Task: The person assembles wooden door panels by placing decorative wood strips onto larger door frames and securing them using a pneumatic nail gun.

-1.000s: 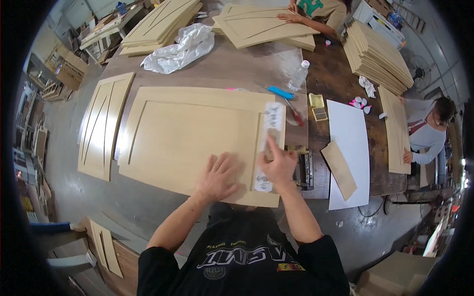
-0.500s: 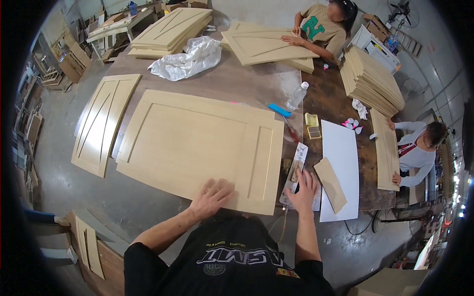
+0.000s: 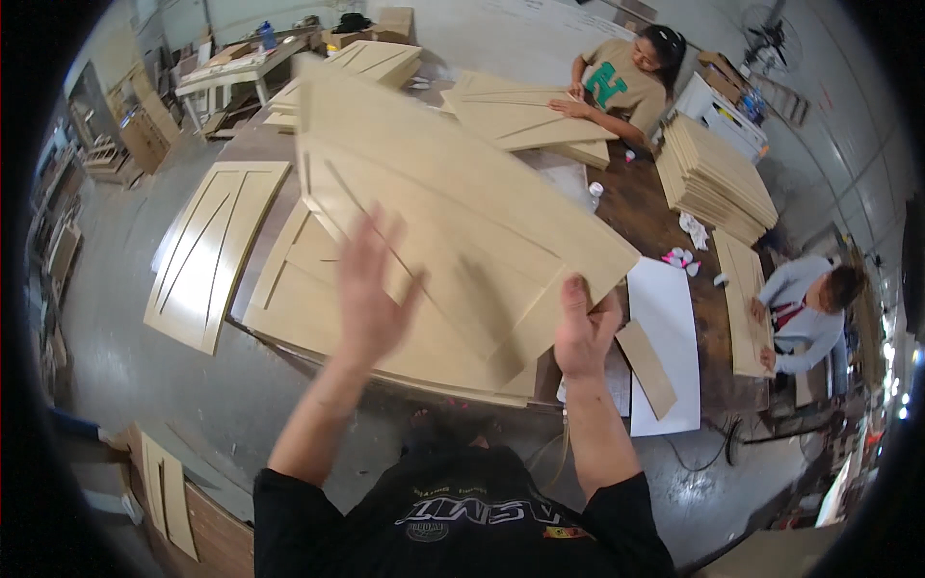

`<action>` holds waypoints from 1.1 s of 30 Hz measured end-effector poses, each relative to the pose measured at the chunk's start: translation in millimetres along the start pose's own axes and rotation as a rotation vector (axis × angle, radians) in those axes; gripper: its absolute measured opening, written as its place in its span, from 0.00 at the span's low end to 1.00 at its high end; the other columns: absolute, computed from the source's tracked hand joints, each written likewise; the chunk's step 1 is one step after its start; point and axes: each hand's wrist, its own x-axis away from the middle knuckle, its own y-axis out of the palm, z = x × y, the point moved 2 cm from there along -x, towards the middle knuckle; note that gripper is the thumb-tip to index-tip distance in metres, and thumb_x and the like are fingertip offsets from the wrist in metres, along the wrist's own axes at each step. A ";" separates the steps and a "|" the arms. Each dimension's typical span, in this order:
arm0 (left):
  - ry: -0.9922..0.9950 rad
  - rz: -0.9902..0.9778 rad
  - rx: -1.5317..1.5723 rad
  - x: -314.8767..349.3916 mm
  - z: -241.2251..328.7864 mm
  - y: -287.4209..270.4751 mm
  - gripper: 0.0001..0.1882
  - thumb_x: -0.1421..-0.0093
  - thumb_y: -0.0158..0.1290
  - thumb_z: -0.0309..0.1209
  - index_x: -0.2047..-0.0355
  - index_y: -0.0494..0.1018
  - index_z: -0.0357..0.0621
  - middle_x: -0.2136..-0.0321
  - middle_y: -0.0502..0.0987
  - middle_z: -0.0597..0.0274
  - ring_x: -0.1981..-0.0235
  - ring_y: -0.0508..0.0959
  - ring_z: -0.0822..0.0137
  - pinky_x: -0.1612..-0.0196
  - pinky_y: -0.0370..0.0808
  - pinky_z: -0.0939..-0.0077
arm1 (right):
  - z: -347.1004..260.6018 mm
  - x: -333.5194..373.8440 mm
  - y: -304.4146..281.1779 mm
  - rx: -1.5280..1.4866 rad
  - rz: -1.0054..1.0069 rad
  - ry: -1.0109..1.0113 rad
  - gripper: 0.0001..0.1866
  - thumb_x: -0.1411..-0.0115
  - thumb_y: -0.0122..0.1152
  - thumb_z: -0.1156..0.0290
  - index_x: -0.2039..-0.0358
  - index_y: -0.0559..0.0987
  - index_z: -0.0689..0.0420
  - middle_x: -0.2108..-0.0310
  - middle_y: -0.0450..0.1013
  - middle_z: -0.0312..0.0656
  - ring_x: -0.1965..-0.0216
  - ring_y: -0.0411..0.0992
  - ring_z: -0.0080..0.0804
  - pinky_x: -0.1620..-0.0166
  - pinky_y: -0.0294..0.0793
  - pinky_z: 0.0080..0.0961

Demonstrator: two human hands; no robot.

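A beige wooden door panel (image 3: 482, 222) with narrow grooves is raised at a slant above the table. My right hand (image 3: 586, 332) grips its right near edge, thumb on the top face and fingers mostly out of sight beneath. In front of the panel's near left side is my left hand (image 3: 371, 294), slightly smeared by motion, its fingers spread and holding nothing. Another beige panel (image 3: 289, 308) lies flat underneath, partly covered by the raised one. To the left, a separate grooved panel (image 3: 214, 255) reflects the light.
Right of my right hand are a white sheet (image 3: 670, 328) and a small wooden board (image 3: 646, 371). Two people work at the far and right sides with panels. A panel stack (image 3: 718, 173) stands between them; a clear bottle (image 3: 594, 193) is behind the raised panel.
A panel has come up off the table, tilted, with my right hand now on its edge. My left hand has left the panel and risen with spread fingers.
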 end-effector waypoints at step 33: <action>-1.470 0.324 0.438 524.4 245.4 -157.6 0.27 0.41 0.68 0.44 0.49 0.77 0.37 0.59 0.84 0.55 0.56 0.82 0.66 0.50 0.76 0.69 | 156.3 240.7 -182.8 0.363 -0.938 0.555 0.21 0.25 0.51 0.62 0.47 0.77 0.70 0.54 0.80 0.46 0.56 0.78 0.34 0.53 0.77 0.31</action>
